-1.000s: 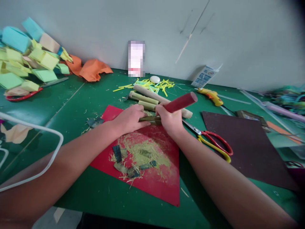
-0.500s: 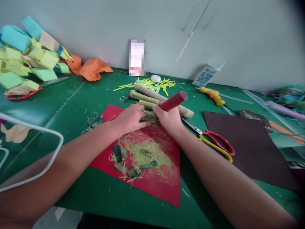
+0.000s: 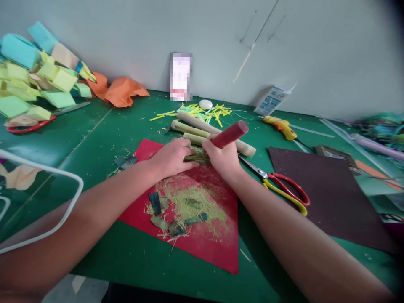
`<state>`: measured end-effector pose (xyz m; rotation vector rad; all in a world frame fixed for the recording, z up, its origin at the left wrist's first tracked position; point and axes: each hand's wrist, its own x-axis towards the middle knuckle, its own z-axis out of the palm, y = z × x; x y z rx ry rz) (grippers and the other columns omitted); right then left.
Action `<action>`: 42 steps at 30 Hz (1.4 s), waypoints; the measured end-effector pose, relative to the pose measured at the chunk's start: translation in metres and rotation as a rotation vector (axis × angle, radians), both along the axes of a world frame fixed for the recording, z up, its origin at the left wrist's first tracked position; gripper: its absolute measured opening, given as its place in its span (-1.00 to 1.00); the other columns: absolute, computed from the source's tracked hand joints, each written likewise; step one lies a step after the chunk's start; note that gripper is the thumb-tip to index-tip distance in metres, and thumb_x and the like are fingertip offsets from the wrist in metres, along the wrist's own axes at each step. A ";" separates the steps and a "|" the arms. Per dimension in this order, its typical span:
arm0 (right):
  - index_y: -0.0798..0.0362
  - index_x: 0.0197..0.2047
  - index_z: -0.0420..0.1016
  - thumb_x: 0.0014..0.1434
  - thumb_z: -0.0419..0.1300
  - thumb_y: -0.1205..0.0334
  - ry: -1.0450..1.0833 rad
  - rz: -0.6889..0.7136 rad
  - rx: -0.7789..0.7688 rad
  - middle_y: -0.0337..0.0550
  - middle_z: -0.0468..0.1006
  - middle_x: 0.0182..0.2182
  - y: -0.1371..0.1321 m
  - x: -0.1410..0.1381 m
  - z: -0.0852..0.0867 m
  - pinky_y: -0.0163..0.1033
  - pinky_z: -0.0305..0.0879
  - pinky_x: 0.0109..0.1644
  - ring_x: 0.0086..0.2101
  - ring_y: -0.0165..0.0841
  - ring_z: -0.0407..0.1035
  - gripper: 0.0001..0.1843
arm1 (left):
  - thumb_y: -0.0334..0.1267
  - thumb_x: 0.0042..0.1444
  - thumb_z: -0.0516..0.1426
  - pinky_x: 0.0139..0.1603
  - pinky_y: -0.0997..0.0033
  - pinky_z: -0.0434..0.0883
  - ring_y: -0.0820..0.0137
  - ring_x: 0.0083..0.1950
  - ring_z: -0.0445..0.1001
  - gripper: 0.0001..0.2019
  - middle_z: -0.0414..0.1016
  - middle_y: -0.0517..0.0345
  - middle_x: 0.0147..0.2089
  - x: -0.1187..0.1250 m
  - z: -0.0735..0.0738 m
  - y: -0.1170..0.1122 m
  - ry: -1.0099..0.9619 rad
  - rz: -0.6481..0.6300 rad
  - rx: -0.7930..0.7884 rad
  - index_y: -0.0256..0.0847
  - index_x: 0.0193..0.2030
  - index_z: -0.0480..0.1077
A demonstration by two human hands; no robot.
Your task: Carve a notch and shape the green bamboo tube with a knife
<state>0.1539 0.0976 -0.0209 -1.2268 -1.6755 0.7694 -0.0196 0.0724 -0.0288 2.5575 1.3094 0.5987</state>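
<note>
My left hand (image 3: 175, 157) lies over the top of a red sheet (image 3: 222, 252), its fingers and thumb closed around a greenish-brown stalk (image 3: 196, 157). Right beside it, my right hand (image 3: 223, 160) is wrapped round a thick red tool handle (image 3: 232, 133), which tilts up to the right. The tool's working end is hidden under my hand, close to the stalk. Greenish crumbs (image 3: 202, 204) and several dark strips (image 3: 155, 203) are scattered over the sheet. Just behind my hands lie pale, round stalks (image 3: 198, 123).
Red-and-yellow-handled scissors (image 3: 285, 191) rest by my right forearm, next to a dark brown sheet (image 3: 318, 198). A yellow glue gun (image 3: 280, 127) lies farther back. Folded papers (image 3: 59, 78) pile up at left, near a white wire frame (image 3: 80, 185). A phone (image 3: 181, 75) leans on the wall.
Almost nothing differs. Both hands keep their hold in the same place, and the view has shifted very slightly.
</note>
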 end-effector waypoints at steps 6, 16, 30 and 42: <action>0.00 -0.64 0.13 -0.03 0.14 0.27 -0.033 -0.006 -0.024 -0.33 0.19 -0.66 -0.004 -0.003 0.005 -0.22 0.06 -0.43 -0.55 -0.44 0.09 -0.74 | -0.12 0.20 0.18 -0.07 0.21 0.38 0.25 -0.14 0.37 -0.75 0.33 0.04 -0.25 -0.001 0.002 0.000 -0.007 -0.017 -0.014 -0.28 -0.22 0.55; -0.01 -0.66 0.13 -0.05 0.12 0.29 0.068 0.002 -0.016 -0.32 0.21 -0.68 0.001 0.001 0.003 -0.23 0.09 -0.45 -0.55 -0.43 0.15 -0.74 | -0.12 0.21 0.18 -0.11 0.23 0.38 0.29 -0.19 0.37 -0.76 0.34 0.06 -0.28 -0.002 -0.001 0.001 -0.062 -0.031 0.012 -0.26 -0.20 0.55; 0.00 -0.64 0.15 -0.09 0.13 0.29 -0.016 0.012 -0.069 -0.32 0.22 -0.67 -0.008 -0.004 0.006 -0.23 0.08 -0.44 -0.56 -0.45 0.12 -0.78 | -0.13 0.22 0.16 -0.12 0.19 0.37 0.25 -0.17 0.36 -0.77 0.33 0.06 -0.29 -0.003 -0.002 0.003 -0.034 -0.055 0.012 -0.24 -0.24 0.54; 0.01 -0.67 0.23 -0.02 0.12 0.30 0.055 0.051 -0.009 -0.31 0.24 -0.68 0.001 0.002 0.001 -0.22 0.10 -0.44 -0.55 -0.42 0.16 -0.75 | -0.14 0.20 0.18 -0.13 0.20 0.39 0.28 -0.20 0.37 -0.78 0.34 0.05 -0.29 -0.003 0.000 0.001 -0.034 -0.034 0.018 -0.27 -0.26 0.53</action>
